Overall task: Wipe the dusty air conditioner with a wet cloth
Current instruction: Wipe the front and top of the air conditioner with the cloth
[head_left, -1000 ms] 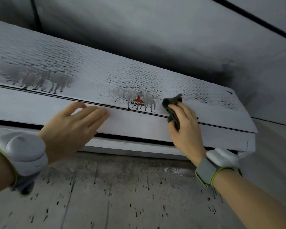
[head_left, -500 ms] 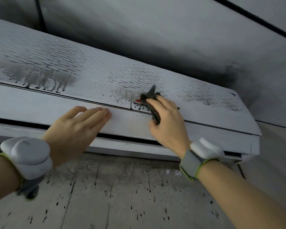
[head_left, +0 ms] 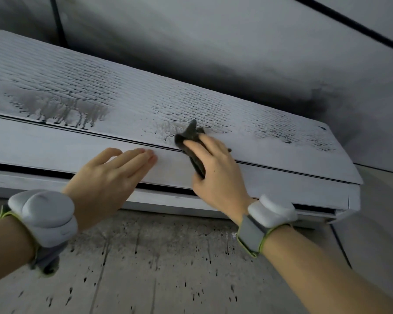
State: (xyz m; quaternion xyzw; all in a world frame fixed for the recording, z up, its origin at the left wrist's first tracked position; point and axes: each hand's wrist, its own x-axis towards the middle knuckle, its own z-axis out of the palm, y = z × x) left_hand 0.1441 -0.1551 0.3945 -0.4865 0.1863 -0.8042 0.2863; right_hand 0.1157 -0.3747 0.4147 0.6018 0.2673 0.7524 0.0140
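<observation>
Pressing dark cloth [head_left: 191,141] onto air conditioner [head_left: 127,109] at frame centre, right hand [head_left: 216,168] grip curled round it; left hand [head_left: 109,177] flat, fingers straight.

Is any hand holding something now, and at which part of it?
The right hand grips the dark cloth around its bunched middle; one corner sticks up. The left hand holds nothing, resting flat on the air conditioner.
</observation>
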